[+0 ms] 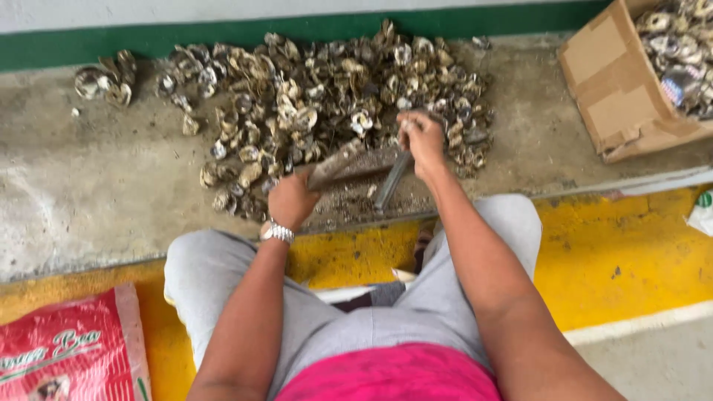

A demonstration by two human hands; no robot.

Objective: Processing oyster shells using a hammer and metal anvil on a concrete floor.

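Mid-sorting: left hand grip clamped on flat metal piece, right hand fisted round metal rod, both at front edge of scrap pile on concrete floor. Next probably needs steady hold, imo.

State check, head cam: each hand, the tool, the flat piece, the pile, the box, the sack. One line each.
left hand: closed on the flat piece, watch on wrist
right hand: fist shut on the metal tool
metal tool: tilted, lower end down on the concrete ledge
flat piece: held slanted at the pile's edge
pile of shells: loose heap on ledge
cardboard box: open, shells inside
red sack: lying on yellow floor, partly out of frame
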